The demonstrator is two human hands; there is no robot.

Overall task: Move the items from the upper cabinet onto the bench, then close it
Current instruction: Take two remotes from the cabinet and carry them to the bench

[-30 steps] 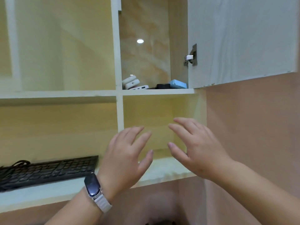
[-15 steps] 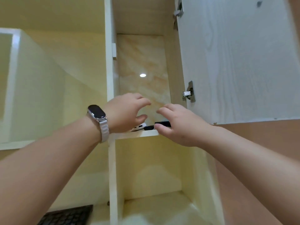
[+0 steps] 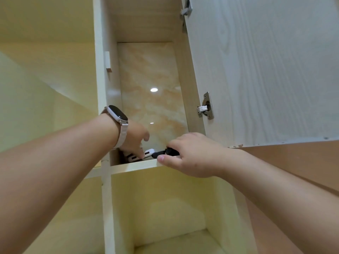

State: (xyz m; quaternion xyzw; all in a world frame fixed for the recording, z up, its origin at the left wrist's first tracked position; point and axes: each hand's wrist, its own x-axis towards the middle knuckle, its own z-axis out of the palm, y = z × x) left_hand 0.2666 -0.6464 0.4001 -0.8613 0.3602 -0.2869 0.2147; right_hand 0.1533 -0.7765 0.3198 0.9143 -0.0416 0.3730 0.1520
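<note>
While the right hand [image 3: 192, 154] pinches the black item [image 3: 166, 152], long axis 3-to-9 o'clock, the left hand [image 3: 134, 140] clamps the white packs [image 3: 141, 155] at its 9 o'clock.

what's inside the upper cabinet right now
White devices under the left hand and a black item in the right hand; anything farther back is hidden.

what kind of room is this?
Probably a home or office storage nook: built-in shelving with an open cabinet door, a marble-look tiled back wall, and small white gadgets on the shelf.
</note>
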